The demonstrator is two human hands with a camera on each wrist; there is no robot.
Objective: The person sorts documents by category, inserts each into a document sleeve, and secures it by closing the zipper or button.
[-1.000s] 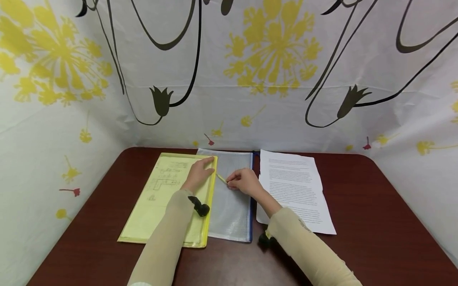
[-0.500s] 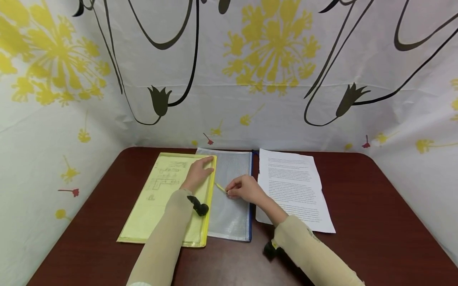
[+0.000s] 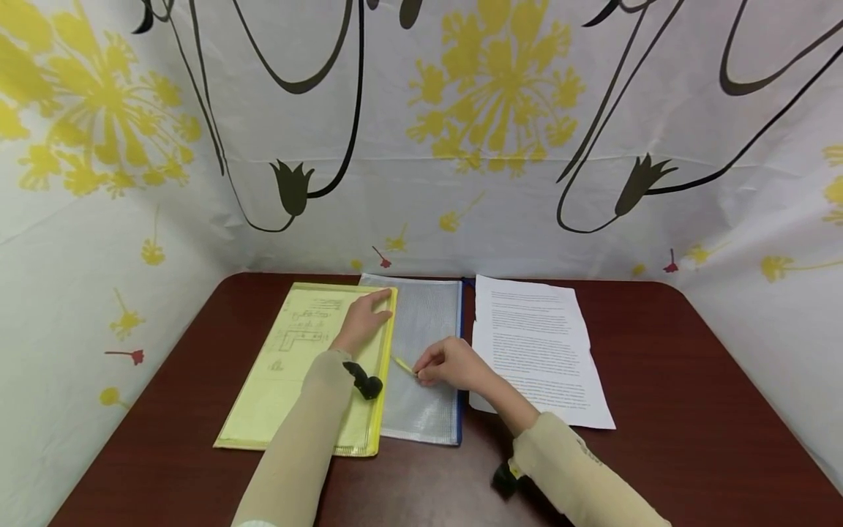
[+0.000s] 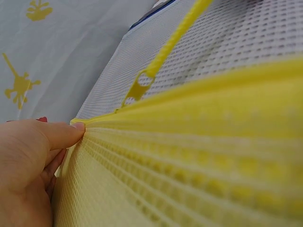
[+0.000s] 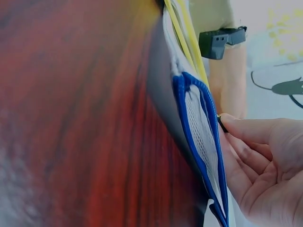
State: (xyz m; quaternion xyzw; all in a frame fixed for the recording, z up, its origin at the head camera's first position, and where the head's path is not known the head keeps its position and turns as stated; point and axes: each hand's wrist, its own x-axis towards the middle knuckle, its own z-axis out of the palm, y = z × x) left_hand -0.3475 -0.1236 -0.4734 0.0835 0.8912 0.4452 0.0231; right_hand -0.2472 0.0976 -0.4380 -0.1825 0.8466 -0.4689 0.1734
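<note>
A yellow mesh zip pouch [image 3: 253, 417] lies at the left of the table, a sheet with line drawings showing through it. At its far right corner my left hand [image 3: 361, 322] pinches the edge, thumb on top, as the left wrist view shows. My right hand [image 3: 454, 364] pinches the end of the yellow zip pull [image 3: 403, 364], stretched out to the right of the pouch's edge. In the left wrist view the zip slider [image 4: 138, 89] sits on that edge near the corner. The pull's black tip [image 5: 222, 124] shows between right thumb and fingers.
Partly under the yellow pouch lies a clear mesh pouch with a blue zip edge [image 3: 460, 410]. Printed paper [image 3: 536, 351] lies to its right. The dark red table [image 3: 678, 410] meets a patterned cloth [image 3: 500, 219] at the back and sides.
My right hand has moved toward the near side along the yellow pouch's right edge, drawing the zip pull with it. The left hand has kept its hold on the corner.
</note>
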